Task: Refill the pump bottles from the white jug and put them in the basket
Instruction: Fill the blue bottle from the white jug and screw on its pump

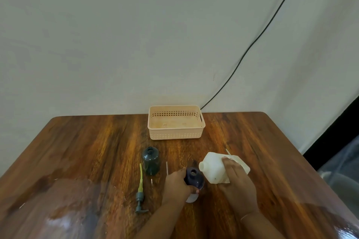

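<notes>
My left hand (175,185) grips a dark blue bottle (194,177) that stands upright with its neck uncapped. My right hand (236,178) holds the white jug (212,168), tilted with its spout pointing left, just above and beside the blue bottle's mouth. A dark green bottle (151,160) stands uncapped to the left. Its grey pump head with a yellowish tube (140,194) lies on the table in front of it. A thin clear tube (166,168) lies between the two bottles. The peach basket (175,134) sits empty at the table's far edge.
The wooden table (87,151) is covered with a glossy clear sheet. A black cable (252,44) runs down the wall behind the basket. A thin stick-like piece (227,151) pokes out behind the jug.
</notes>
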